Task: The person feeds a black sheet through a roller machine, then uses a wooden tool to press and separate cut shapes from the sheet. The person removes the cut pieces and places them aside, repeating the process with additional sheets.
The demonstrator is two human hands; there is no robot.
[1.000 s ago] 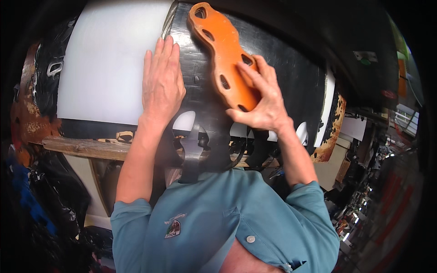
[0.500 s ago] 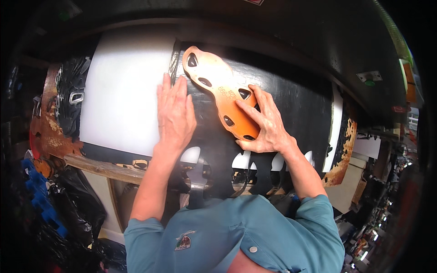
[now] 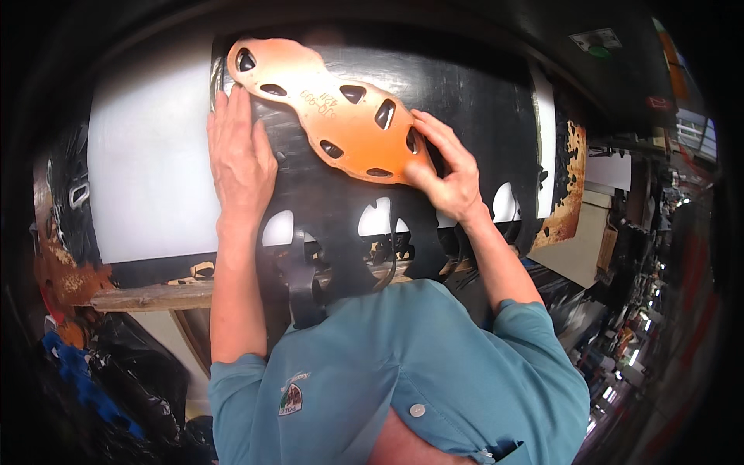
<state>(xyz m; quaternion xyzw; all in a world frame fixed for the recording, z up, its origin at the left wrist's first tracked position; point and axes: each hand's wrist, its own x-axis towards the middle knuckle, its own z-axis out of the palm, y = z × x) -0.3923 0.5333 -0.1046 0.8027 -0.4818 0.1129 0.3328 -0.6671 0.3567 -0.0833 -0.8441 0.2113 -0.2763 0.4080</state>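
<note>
An orange cutting die (image 3: pixel 356 139), a wavy-edged plate with several oval holes, lies aslant on a black sheet (image 3: pixel 488 101). My right hand (image 3: pixel 456 174) holds its near right end, the thumb over the top face and the fingers along the right edge. Flat on the sheet rests my left hand (image 3: pixel 242 159), its fingers stretched out and close together. Those fingertips lie beside the die's far left end; whether they touch it I cannot tell. Cut-out openings line the sheet's near part, and strips of it hang toward me.
A white board (image 3: pixel 155 163) lies under the sheet and shows at the left. Along the front runs a wooden ledge (image 3: pixel 155 297). Black scraps (image 3: pixel 71 194) are heaped at the far left. A dark overhead panel spans the far side, with a green button (image 3: pixel 597 51) at its right.
The die has turned counter-clockwise, its near end swinging right and away from me. My right hand has moved with it. My left hand stays flat near the far end. The view has shifted.
</note>
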